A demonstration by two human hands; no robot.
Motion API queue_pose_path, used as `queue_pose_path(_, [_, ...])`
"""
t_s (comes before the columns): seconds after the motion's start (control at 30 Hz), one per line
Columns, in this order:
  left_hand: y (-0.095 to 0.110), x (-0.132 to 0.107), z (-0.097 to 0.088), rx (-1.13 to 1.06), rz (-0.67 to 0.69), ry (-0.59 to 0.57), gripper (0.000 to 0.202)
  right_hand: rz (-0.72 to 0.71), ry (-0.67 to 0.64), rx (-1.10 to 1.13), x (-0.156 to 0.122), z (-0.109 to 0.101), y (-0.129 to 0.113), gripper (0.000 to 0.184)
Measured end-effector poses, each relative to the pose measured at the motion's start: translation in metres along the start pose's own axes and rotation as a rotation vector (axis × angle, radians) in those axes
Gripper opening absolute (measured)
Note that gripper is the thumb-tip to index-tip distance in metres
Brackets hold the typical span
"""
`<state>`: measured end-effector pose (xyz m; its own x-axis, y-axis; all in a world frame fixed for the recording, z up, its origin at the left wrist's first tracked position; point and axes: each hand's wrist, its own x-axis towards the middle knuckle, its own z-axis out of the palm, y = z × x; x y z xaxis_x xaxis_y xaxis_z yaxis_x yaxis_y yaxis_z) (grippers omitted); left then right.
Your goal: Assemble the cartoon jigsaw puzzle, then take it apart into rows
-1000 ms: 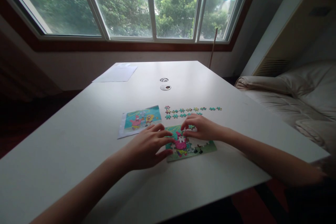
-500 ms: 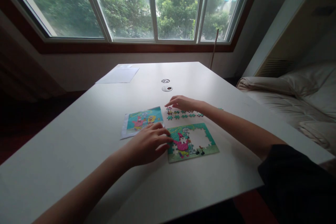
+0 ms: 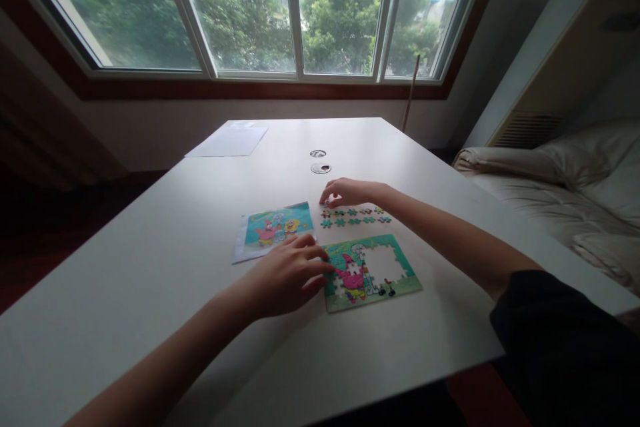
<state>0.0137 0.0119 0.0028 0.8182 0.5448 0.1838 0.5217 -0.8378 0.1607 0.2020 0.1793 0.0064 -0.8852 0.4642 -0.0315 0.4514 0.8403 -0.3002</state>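
A partly filled jigsaw puzzle [image 3: 350, 300] with a pink starfish figure lies on the white table; a bare gap shows in its right half and smaller gaps near the starfish. My left hand [image 3: 290, 275] rests with fingers apart at the puzzle's left edge, fingertips touching it. Beyond the puzzle, my right hand [image 3: 349, 191] is closed in a pinch on a small puzzle piece [image 3: 328, 203], at the left end of rows of loose puzzle pieces [image 3: 354, 221]. Its fingers partly cover that piece.
A cartoon picture sheet [image 3: 273, 230] in a clear sleeve lies left of the puzzle. Two round table fittings [image 3: 321, 168] sit farther back, and white paper [image 3: 227, 142] lies at the far left. A cream sofa [image 3: 530, 180] stands to the right.
My right hand's fingers have curled down and closed on a piece at the end of the rows. My left hand stays at the puzzle's edge. The whole view has shifted slightly.
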Motion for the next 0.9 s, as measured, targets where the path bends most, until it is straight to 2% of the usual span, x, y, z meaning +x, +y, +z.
queue_pose_path(0.27, [0.002, 0.000, -0.001, -0.004, -0.001, -0.002, 0.021, 0.325, -0.117, 0.143, -0.001, -0.007, 0.003, 0.026])
queue_pose_path(0.43, [0.001, -0.001, -0.001, -0.016, -0.005, 0.006, 0.020, 0.325, -0.074, 0.206, -0.007, -0.001, 0.009, 0.023])
queue_pose_path(0.53, [0.002, 0.000, -0.002, -0.018, -0.008, 0.000, 0.020, 0.320, -0.040, 0.230, -0.008, 0.002, 0.011, 0.031])
queue_pose_path(0.63, [0.002, 0.000, -0.002, -0.010, -0.009, -0.006, 0.020, 0.337, -0.064, 0.267, -0.007, 0.000, 0.012, 0.034])
queue_pose_path(0.9, [0.004, -0.001, -0.003, -0.012, -0.018, -0.003, 0.018, 0.390, -0.094, 0.289, -0.001, -0.003, 0.009, 0.022])
